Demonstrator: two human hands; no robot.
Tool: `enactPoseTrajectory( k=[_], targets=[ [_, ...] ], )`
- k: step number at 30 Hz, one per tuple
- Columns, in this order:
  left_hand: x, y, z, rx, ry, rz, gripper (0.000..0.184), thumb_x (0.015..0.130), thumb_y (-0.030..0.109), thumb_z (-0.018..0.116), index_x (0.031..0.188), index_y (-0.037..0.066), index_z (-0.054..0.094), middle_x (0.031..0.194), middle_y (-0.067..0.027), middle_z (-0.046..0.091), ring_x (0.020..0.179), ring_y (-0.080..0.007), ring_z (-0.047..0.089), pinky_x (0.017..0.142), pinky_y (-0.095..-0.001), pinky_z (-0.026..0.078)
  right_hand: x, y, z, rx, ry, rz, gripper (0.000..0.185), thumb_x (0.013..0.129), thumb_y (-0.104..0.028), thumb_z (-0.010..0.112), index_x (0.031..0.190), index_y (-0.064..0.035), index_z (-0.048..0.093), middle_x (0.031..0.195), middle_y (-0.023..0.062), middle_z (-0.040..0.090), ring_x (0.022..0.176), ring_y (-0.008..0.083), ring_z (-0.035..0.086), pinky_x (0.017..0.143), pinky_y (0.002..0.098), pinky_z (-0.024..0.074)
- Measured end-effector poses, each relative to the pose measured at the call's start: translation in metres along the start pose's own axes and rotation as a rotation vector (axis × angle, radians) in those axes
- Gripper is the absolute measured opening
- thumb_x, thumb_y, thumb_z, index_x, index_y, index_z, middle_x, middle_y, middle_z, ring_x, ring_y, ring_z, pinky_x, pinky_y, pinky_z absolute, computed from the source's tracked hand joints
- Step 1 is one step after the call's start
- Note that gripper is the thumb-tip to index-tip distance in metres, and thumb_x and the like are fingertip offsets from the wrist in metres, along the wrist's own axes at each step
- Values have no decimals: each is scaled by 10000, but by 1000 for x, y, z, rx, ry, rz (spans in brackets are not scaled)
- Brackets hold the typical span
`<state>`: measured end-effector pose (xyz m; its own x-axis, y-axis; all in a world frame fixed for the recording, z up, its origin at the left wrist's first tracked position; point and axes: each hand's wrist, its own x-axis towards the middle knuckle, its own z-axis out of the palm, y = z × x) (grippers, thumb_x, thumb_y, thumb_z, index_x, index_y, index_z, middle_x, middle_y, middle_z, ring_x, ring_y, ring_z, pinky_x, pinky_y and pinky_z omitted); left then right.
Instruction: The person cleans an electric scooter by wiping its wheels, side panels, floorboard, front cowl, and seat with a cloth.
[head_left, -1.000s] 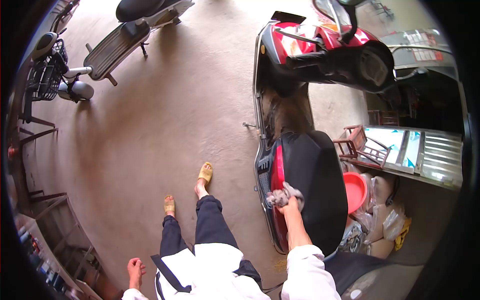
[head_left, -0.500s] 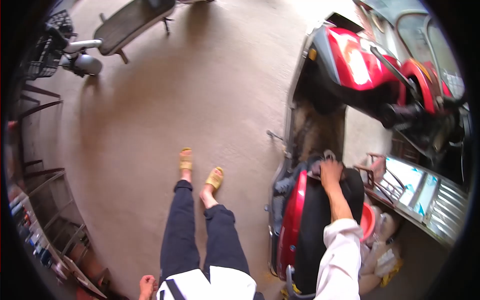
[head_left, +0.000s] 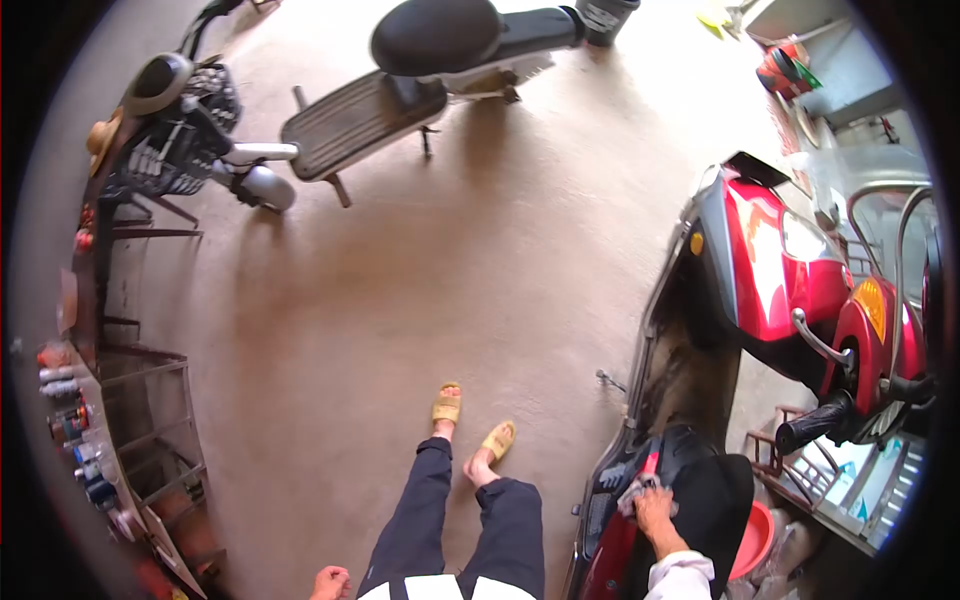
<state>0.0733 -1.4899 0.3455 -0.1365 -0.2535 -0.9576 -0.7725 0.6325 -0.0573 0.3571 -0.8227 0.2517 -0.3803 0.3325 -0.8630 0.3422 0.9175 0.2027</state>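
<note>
My right hand (head_left: 656,510) presses a crumpled greyish rag (head_left: 640,492) onto the front left edge of the black seat (head_left: 705,510), where the seat meets the red side panel of the three-wheeled-looking red scooter (head_left: 765,250). Its fingers are closed over the cloth. Low in the view, my left hand (head_left: 332,582) hangs beside my left thigh, fingers curled in, touching nothing. The scooter's black handlebar grip (head_left: 815,422) and windshield are at the right.
A dark electric scooter (head_left: 365,125) with a basket stands at upper left. A cluttered shelf (head_left: 130,480) lines the left side. Right of the seat sit a red basin (head_left: 755,540) and a small wooden chair (head_left: 775,455). A dark bucket (head_left: 605,18) stands far back.
My view has tilted up and turned left, showing more of the far floor. My right hand has slid with the rag across the seat's front to its left edge.
</note>
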Motion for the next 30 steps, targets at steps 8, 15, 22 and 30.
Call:
enactPoseTrajectory(
  k=[8,15,22,30],
  targets=[
    [-6,-5,6,-31,157,-50,93,942,136,523,1016,100,565,834,-51,614,666,-150,621,501,-285,514,98,94,-34,-98,-52,279,238,905,-220,539,1081,-197,698,1121,52,679,1104,254,619,910,494,446],
    [10,-66,27,287,161,59,128,938,149,621,974,27,637,822,-32,656,718,-116,591,637,-271,499,117,154,-36,56,-84,403,178,872,-271,587,961,-230,736,1011,47,739,953,212,698,782,440,467],
    [-12,29,75,48,65,-49,107,952,143,561,1016,64,595,773,-29,606,616,-114,562,507,-268,472,80,33,6,28,-222,-79,182,857,-269,567,960,-248,717,1028,38,723,977,237,689,864,563,463],
    [-19,18,41,20,102,-209,144,959,138,528,1078,64,562,905,-66,633,672,-148,616,527,-292,522,68,4,34,-98,-81,-293,227,894,-264,541,1071,-271,683,1152,27,634,1191,267,539,1006,625,351]
  ],
)
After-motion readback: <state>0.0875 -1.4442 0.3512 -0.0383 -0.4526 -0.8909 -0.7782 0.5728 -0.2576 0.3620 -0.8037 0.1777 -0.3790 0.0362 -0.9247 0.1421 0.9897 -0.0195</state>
